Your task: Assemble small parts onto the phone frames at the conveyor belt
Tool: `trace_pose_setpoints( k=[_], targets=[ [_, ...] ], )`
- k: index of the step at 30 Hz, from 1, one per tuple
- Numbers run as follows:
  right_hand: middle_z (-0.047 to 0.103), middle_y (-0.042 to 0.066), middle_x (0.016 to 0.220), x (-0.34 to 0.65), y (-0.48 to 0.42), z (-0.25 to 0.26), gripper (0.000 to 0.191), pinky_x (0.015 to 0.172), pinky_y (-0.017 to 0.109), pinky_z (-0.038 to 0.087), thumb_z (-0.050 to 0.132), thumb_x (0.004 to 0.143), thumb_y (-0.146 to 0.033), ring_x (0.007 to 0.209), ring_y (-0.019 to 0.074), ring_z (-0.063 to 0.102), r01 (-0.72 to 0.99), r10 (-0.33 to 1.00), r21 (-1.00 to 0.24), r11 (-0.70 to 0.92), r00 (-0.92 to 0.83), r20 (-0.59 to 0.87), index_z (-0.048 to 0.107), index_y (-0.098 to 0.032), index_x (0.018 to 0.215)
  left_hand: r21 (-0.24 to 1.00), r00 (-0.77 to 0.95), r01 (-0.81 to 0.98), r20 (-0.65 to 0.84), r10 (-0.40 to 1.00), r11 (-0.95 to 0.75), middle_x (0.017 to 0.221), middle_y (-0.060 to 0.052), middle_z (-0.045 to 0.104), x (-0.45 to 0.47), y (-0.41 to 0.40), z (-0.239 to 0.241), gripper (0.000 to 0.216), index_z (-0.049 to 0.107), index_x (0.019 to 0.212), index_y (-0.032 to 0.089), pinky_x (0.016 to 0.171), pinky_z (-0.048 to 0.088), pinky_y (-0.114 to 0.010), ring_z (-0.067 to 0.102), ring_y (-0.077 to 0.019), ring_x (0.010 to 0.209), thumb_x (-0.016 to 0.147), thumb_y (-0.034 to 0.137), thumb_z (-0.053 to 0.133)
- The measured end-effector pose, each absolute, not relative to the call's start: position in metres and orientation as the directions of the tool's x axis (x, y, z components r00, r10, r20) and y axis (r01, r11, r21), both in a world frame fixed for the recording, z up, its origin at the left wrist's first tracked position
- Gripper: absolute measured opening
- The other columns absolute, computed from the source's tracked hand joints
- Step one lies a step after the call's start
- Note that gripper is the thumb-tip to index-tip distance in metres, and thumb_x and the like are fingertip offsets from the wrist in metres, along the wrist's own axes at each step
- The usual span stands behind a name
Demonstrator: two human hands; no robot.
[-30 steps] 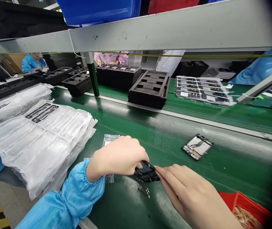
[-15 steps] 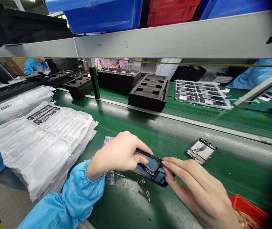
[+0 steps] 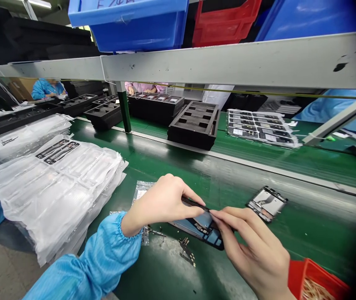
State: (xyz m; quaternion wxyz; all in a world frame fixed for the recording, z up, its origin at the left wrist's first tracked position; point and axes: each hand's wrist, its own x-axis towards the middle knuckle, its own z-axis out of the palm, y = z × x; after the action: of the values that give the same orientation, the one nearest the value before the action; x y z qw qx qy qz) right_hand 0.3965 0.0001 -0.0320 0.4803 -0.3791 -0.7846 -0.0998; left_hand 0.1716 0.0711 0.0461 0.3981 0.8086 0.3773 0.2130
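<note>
A black phone frame [image 3: 203,231] with a bluish inner face and a dark flex cable lies tilted between my hands, just above the green work surface. My left hand [image 3: 166,201] is closed on its far edge, thumb and index finger gripping it. My right hand [image 3: 249,243] is closed at the same edge, its fingertips beside my left thumb; any small part between them is hidden. Small dark flex pieces [image 3: 187,252] lie in front of the frame. A clear plastic bag [image 3: 138,191] lies partly behind my left hand. Another phone part [image 3: 267,203] with a silvery plate rests to the right.
White plastic trays [image 3: 71,183] are stacked at left. A red bin [image 3: 326,277] holding thin tan pieces stands at lower right. Black foam trays [image 3: 193,123] line the back. A grey shelf beam [image 3: 221,66] carrying blue bins [image 3: 140,31] crosses above. Co-workers sit beyond.
My right hand's fingers have drawn closer to my left thumb along the frame's edge, and they are more bent. The view has tilted up slightly, showing more of the bins.
</note>
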Motion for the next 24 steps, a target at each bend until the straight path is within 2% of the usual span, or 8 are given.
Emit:
trace_pose_setpoints(
  k=[5,8,12,14,16,20,24],
  targets=[
    [0.072,0.005,0.097,0.392,-0.001,-0.027,0.029,0.072,0.031,0.054,0.071,0.095,0.006,0.077,0.0158,0.068,0.702,0.459,-0.219,0.678,-0.172,0.871,0.074,-0.018,0.11,0.846,0.589,0.435,-0.007,0.808,-0.309,0.086,-0.002,0.087,0.175,0.072,0.043,0.026,0.092,0.104,0.02,0.063,0.054,-0.025,0.08,-0.021,0.077,0.086,0.033,0.078],
    [0.072,0.005,0.099,0.394,-0.001,-0.023,0.037,0.072,0.032,0.054,0.072,0.093,0.007,0.078,0.0165,0.067,0.699,0.448,-0.201,0.686,-0.189,0.874,0.076,-0.02,0.119,0.862,0.588,0.416,-0.011,0.809,-0.29,0.091,-0.003,0.087,0.172,0.073,0.044,0.027,0.091,0.105,0.019,0.067,0.058,-0.026,0.08,-0.0221,0.078,0.087,0.034,0.078],
    [0.068,0.009,0.112,0.403,0.0,-0.022,0.046,0.083,0.036,0.057,0.077,0.096,-0.003,0.091,0.021,0.069,0.76,0.488,-0.225,0.61,-0.137,0.862,0.073,-0.023,0.138,0.871,0.582,0.398,0.003,0.813,-0.288,0.096,-0.004,0.088,0.167,0.076,0.046,0.027,0.091,0.107,0.02,0.074,0.062,-0.028,0.082,-0.0244,0.084,0.087,0.035,0.08],
    [0.067,0.01,0.114,0.407,0.001,-0.022,0.038,0.083,0.037,0.057,0.076,0.099,-0.008,0.095,0.0222,0.069,0.768,0.527,-0.219,0.602,-0.176,0.832,0.074,-0.022,0.134,0.868,0.591,0.394,0.013,0.806,-0.303,0.098,-0.005,0.088,0.165,0.076,0.047,0.027,0.091,0.107,0.02,0.078,0.064,-0.029,0.083,-0.025,0.086,0.088,0.035,0.081],
    [0.068,0.009,0.112,0.409,0.001,-0.022,0.03,0.08,0.035,0.056,0.074,0.1,-0.005,0.092,0.0206,0.068,0.754,0.535,-0.199,0.626,-0.229,0.814,0.076,-0.021,0.126,0.863,0.596,0.393,0.024,0.803,-0.318,0.101,-0.005,0.088,0.164,0.076,0.047,0.025,0.091,0.107,0.02,0.082,0.065,-0.029,0.083,-0.0253,0.09,0.088,0.033,0.081],
    [0.069,0.007,0.103,0.408,0.0,-0.021,0.036,0.075,0.032,0.055,0.074,0.093,0.008,0.083,0.016,0.067,0.763,0.459,-0.124,0.635,-0.244,0.854,0.077,-0.019,0.117,0.853,0.591,0.412,0.016,0.807,-0.319,0.102,-0.005,0.088,0.165,0.075,0.048,0.023,0.091,0.106,0.021,0.084,0.066,-0.03,0.083,-0.0257,0.091,0.088,0.033,0.081],
    [0.072,0.005,0.099,0.408,-0.002,-0.026,0.041,0.071,0.033,0.057,0.078,0.09,0.008,0.077,0.0169,0.069,0.776,0.383,-0.056,0.628,-0.245,0.891,0.078,-0.022,0.118,0.875,0.597,0.409,-0.041,0.801,-0.26,0.103,-0.005,0.088,0.166,0.076,0.048,0.025,0.091,0.106,0.019,0.08,0.064,-0.028,0.083,-0.0257,0.092,0.088,0.034,0.082]
  ],
)
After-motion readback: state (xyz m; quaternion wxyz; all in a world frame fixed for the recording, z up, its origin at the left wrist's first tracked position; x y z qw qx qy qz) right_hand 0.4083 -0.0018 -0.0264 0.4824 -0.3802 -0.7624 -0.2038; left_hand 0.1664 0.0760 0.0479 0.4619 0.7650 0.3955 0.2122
